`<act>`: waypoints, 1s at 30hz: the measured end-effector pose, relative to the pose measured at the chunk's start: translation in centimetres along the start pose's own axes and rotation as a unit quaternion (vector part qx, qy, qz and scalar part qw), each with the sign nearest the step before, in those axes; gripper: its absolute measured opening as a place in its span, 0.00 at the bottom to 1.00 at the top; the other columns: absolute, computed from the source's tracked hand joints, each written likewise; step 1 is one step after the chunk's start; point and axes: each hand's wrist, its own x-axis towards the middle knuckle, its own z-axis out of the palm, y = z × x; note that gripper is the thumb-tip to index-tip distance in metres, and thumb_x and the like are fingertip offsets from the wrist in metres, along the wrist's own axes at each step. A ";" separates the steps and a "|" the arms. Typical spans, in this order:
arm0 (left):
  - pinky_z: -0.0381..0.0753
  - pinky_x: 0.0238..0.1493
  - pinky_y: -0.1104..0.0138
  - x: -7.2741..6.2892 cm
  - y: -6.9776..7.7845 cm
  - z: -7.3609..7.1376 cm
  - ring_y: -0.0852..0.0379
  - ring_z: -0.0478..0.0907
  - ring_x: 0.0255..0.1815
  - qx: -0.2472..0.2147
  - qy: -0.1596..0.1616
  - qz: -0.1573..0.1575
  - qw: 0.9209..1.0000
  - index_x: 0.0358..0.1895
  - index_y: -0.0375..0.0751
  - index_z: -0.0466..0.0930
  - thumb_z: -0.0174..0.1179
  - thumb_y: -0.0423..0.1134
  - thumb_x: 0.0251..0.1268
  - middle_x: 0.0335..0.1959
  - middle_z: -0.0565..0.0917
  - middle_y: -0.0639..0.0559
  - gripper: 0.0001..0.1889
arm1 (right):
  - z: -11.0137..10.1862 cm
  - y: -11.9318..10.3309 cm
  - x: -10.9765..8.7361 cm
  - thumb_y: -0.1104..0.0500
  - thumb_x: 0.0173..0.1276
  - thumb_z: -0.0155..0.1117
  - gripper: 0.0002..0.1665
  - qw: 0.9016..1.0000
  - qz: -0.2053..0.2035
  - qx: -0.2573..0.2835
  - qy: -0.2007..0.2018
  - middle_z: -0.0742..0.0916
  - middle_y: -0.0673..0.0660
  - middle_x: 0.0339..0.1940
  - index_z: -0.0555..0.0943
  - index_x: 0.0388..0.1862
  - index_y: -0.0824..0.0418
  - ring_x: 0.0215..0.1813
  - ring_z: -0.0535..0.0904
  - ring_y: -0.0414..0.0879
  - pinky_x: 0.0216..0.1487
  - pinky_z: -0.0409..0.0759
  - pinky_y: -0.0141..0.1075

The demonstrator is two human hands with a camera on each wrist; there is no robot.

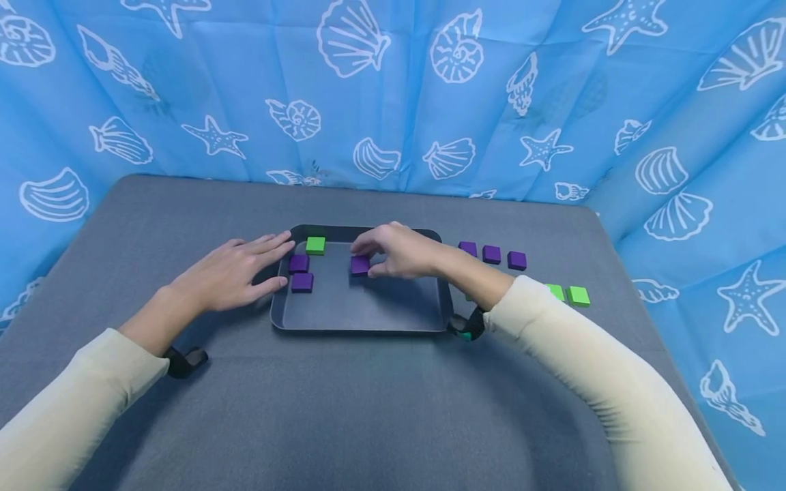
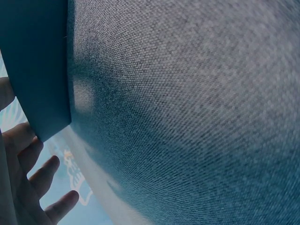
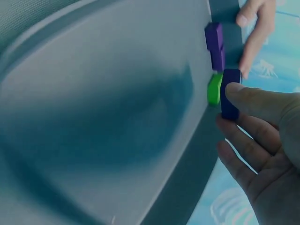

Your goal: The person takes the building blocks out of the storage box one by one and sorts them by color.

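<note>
My right hand [image 1: 402, 252] pinches a purple block [image 1: 359, 266] between thumb and fingers over the dark tray [image 1: 362, 320]. In the right wrist view the same purple block [image 3: 230, 93] stands between thumb and fingertips. Inside the tray's left end lie two purple blocks [image 1: 299, 264] and a green block [image 1: 316, 245]. My left hand [image 1: 230, 273] rests at the tray's left rim with its fingers stretched out. The left wrist view shows fingers [image 2: 42, 178] by the tray's outer wall [image 2: 37, 61].
On the grey table [image 1: 368, 409], right of the tray, several purple blocks [image 1: 491, 254] stand in a row. Nearer, green blocks [image 1: 578, 296] lie partly behind the right sleeve. A blue shell-patterned curtain [image 1: 405, 102] hangs behind the table and along its right side.
</note>
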 end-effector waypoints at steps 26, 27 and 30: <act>0.60 0.67 0.35 -0.1 0.2 0.0 0.39 0.59 0.76 0.006 0.002 0.002 1.000 0.78 0.40 0.57 0.47 0.60 0.75 0.79 0.56 0.42 0.37 | -3.0 11.0 -15.6 0.74 0.64 0.66 0.25 0.981 0.095 0.006 0.171 0.84 0.69 0.56 0.78 0.61 0.71 0.59 0.80 0.63 0.59 0.77 0.56; 0.60 0.67 0.35 -0.1 0.2 0.0 0.39 0.59 0.76 0.007 0.001 0.002 1.000 0.78 0.41 0.57 0.47 0.60 0.75 0.79 0.56 0.42 0.37 | -3.0 11.2 -16.1 0.74 0.64 0.66 0.25 0.980 0.098 0.004 0.175 0.84 0.69 0.56 0.78 0.61 0.71 0.59 0.79 0.63 0.59 0.77 0.56; 0.60 0.67 0.34 0.0 0.2 0.0 0.39 0.59 0.76 0.008 0.001 0.001 1.000 0.78 0.41 0.57 0.47 0.60 0.75 0.79 0.56 0.42 0.37 | -3.1 12.0 -17.3 0.74 0.64 0.66 0.24 0.977 0.103 0.003 0.187 0.84 0.69 0.55 0.77 0.61 0.71 0.59 0.79 0.64 0.58 0.77 0.56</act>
